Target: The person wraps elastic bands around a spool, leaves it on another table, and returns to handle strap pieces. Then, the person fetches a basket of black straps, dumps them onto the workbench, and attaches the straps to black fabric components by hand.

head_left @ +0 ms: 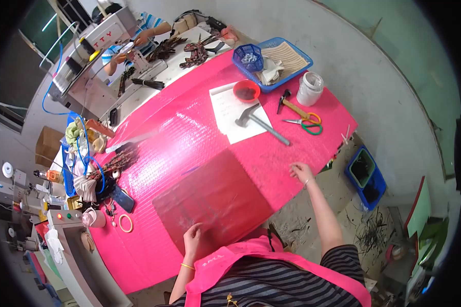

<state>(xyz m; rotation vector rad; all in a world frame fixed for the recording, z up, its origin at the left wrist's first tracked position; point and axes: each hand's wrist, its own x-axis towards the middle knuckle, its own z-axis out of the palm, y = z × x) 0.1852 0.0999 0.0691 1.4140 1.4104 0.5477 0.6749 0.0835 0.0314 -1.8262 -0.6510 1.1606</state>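
My left hand (192, 238) is over the front part of a dark red mat (220, 194), its fingers curled together. Whatever they may hold is too small to make out. My right hand (303, 173) is by the right edge of the pink table (153, 169), fingers partly bent and a little apart, with nothing visible in them. Beyond it lies a hammer (264, 125), its head resting on a white sheet of paper (230, 115). Scissors (310, 123) with orange and green handles lie farther back, beside a second hammer (293, 106) with a yellowish handle.
A red bowl (246, 91), a blue tray (305, 64) and a white tub (310, 88) stand at the back. Left are a phone (122, 199), a pink cup (93, 218) and dark strips. Another person works at a sewing machine (105, 38). Blue bins (373, 192) stand on the floor.
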